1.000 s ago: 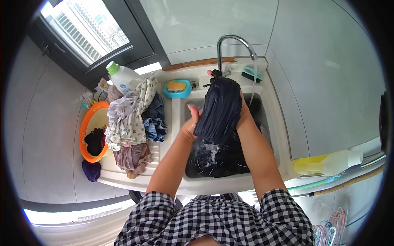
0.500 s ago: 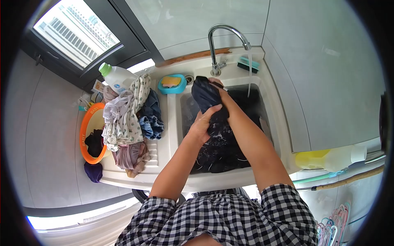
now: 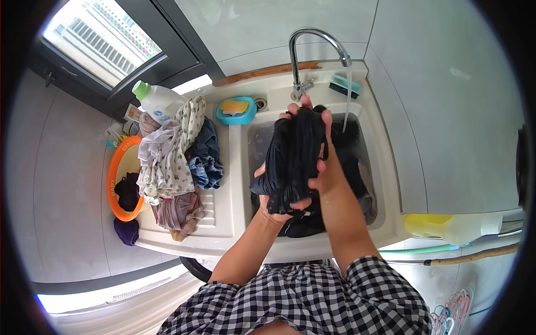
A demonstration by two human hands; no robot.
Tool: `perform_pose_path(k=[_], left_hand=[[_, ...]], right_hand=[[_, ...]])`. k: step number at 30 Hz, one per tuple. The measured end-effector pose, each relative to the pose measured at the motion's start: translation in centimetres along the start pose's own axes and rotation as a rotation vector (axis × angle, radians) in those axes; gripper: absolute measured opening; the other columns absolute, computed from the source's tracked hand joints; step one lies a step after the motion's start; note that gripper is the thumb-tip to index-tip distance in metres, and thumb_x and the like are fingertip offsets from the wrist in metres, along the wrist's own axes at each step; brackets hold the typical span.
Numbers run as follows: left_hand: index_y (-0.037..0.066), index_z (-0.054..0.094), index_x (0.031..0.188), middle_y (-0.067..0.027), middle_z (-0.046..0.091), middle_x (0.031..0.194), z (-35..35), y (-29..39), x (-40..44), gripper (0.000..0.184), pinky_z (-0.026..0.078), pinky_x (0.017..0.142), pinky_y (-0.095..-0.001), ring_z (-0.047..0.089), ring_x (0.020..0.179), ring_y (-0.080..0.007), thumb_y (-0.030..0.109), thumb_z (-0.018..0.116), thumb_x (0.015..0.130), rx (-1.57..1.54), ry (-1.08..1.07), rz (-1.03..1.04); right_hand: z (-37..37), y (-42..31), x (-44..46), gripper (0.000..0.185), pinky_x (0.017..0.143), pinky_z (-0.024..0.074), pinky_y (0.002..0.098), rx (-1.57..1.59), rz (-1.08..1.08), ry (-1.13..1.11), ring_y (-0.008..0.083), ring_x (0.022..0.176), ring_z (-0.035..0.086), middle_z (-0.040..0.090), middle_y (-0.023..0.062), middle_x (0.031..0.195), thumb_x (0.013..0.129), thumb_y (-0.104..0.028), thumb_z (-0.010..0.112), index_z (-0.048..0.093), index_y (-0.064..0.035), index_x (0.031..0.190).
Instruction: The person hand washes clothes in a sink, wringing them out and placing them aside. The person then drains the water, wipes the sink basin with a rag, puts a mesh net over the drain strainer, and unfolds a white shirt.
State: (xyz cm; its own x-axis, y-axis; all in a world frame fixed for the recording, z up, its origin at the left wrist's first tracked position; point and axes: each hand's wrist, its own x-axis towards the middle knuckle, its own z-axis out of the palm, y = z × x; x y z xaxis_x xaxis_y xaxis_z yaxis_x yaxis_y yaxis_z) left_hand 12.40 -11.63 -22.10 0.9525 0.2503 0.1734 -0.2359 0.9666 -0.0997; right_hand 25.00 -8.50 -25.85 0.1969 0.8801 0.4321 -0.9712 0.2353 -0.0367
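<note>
Two hands: your left hand below, right hand at upper right, fingers part-curled round bunched black cloth over the sink. Loose folds could slip your grip, drop and splash; drifting under the running tap could spray water.

In front of me is a white sink counter. On its left side lie rumpled clothes (I can't tell whether the orange tub beside them rests there too). Near the back edge I have a blue soap dish and, right of the tap, a brush. Dark laundry lies in the sink bowl.
</note>
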Motion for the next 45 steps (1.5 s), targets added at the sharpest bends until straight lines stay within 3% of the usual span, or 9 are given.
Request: perform_pose_path(k=[3,10,15,19,23,31,34,41,45], left_hand=[[0.000,0.045,0.125,-0.0161,0.058,0.107,0.4,1.1,-1.3,0.063,0.056,0.073,-0.0321,0.062,0.082,-0.0261,0.029,0.067,0.074,0.398,0.250,0.013],[-0.002,0.057,0.109,-0.0110,0.063,0.098,0.4,4.7,0.6,0.045,0.053,0.070,-0.0299,0.064,0.081,-0.0190,0.008,0.073,0.068,1.531,0.761,-0.185],[-0.004,0.059,0.104,-0.0103,0.065,0.089,-6.3,6.2,1.5,0.046,0.051,0.074,-0.0318,0.062,0.081,-0.0159,0.015,0.077,0.066,1.780,0.959,0.021],[-0.002,0.060,0.105,-0.0098,0.065,0.087,-6.0,6.5,1.0,0.045,0.052,0.073,-0.0302,0.063,0.080,-0.0181,0.020,0.074,0.068,1.582,0.977,0.061],[0.004,0.062,0.101,-0.0096,0.064,0.084,-0.8,8.9,-2.2,0.037,0.054,0.071,-0.0299,0.064,0.075,-0.0224,0.024,0.068,0.070,0.997,0.842,0.092],[0.008,0.058,0.104,-0.0079,0.062,0.087,16.5,21.7,-18.3,0.036,0.054,0.070,-0.0294,0.064,0.077,-0.0178,0.029,0.066,0.076,1.467,1.114,0.749],[0.001,0.047,0.123,-0.0139,0.061,0.101,20.7,24.5,-23.4,0.063,0.054,0.070,-0.0298,0.066,0.081,-0.0225,0.029,0.069,0.071,1.925,1.293,1.004],[-0.003,0.044,0.130,-0.0252,0.050,0.127,17.6,31.3,-35.6,0.078,0.036,0.101,-0.0390,0.049,0.119,-0.0327,0.041,0.073,0.072,2.487,2.169,0.722],[-0.004,0.049,0.125,-0.0231,0.051,0.126,15.8,26.6,-29.5,0.065,0.035,0.102,-0.0388,0.046,0.120,-0.0348,0.035,0.069,0.078,2.919,1.743,0.677]], right_hand=[[3.1,-2.9,1.7,0.016,0.079,0.0477,0.0305,-0.332,0.259,0.298,0.0163,0.088,0.056,0.058,0.0058,0.094,0.081,-0.017,0.063,0.056,-0.0085,0.092],[3.1,-3.0,4.5,0.013,0.067,0.0455,0.0263,-1.591,0.441,0.110,0.0088,0.067,0.053,0.059,-0.0012,0.073,0.071,-0.014,0.067,0.061,-0.0057,0.079],[-0.8,-1.8,4.3,0.027,0.066,0.0484,0.0382,-2.021,0.193,0.307,0.0357,0.074,0.063,0.064,0.0182,0.072,0.070,-0.025,0.068,0.063,-0.0008,0.080],[-4.3,-1.7,4.0,0.028,0.069,0.0492,0.0361,-1.853,0.169,0.453,0.0324,0.074,0.065,0.066,0.0149,0.071,0.072,-0.025,0.068,0.066,-0.0033,0.089],[-1.5,-1.7,4.0,0.050,0.079,0.0450,0.0266,-0.956,0.275,0.635,0.0159,0.091,0.057,0.060,0.0052,0.105,0.081,-0.033,0.067,0.054,-0.0071,0.121],[-6.6,-2.2,-8.8,0.066,0.081,0.0496,0.0337,-1.834,0.807,0.234,0.0218,0.093,0.061,0.061,0.0153,0.107,0.070,-0.031,0.078,0.050,-0.0040,0.124],[-6.4,-0.6,-15.6,0.071,0.091,0.0435,0.0423,-2.282,0.731,-0.382,0.0378,0.097,0.056,0.056,0.0188,0.111,0.067,-0.041,0.076,0.050,-0.0171,0.128],[-9.1,-1.6,-13.4,0.027,0.079,0.0457,0.0312,-2.025,0.800,0.279,0.0207,0.087,0.060,0.063,0.0086,0.091,0.079,-0.022,0.064,0.062,-0.0085,0.102],[-2.1,-4.7,-6.7,0.020,0.073,0.0467,0.0286,-1.379,0.441,0.579,0.0119,0.078,0.059,0.064,0.0034,0.084,0.083,-0.018,0.057,0.063,-0.0014,0.093]])
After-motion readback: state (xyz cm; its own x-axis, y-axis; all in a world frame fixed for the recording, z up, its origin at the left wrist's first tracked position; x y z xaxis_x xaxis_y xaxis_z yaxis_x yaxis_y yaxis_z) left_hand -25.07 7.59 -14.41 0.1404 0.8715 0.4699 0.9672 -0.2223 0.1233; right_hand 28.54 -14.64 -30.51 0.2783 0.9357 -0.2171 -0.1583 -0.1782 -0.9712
